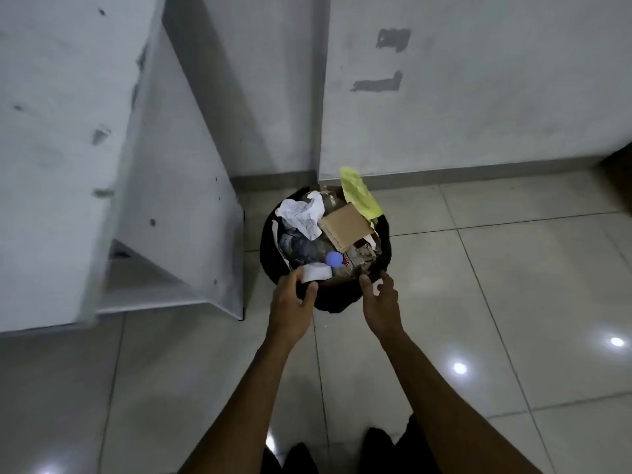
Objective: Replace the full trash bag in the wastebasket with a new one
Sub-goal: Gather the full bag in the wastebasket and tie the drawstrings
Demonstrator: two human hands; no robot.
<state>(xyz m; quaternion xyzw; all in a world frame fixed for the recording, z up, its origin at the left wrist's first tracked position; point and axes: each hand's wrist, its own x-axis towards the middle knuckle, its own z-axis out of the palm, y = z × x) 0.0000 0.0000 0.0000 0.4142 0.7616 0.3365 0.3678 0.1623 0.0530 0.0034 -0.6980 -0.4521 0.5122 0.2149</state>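
Note:
A round wastebasket lined with a black trash bag (337, 299) stands on the floor near the wall corner. It is heaped with rubbish: crumpled white paper (302, 213), a cardboard piece (345, 227), a yellow-green wrapper (359, 195), a blue cap (334, 258). My left hand (290, 302) is at the bag's near-left rim, thumb and fingers curled on the black edge beside a white scrap (318, 271). My right hand (381, 302) hovers at the near-right rim, fingers loosely spread and holding nothing.
A white desk panel (178, 200) rises right beside the basket on the left. The white wall (478, 97) and its skirting run behind. Glossy grey floor tiles (513, 285) spread to the right and toward me. My dark shoes (342, 453) show at the bottom.

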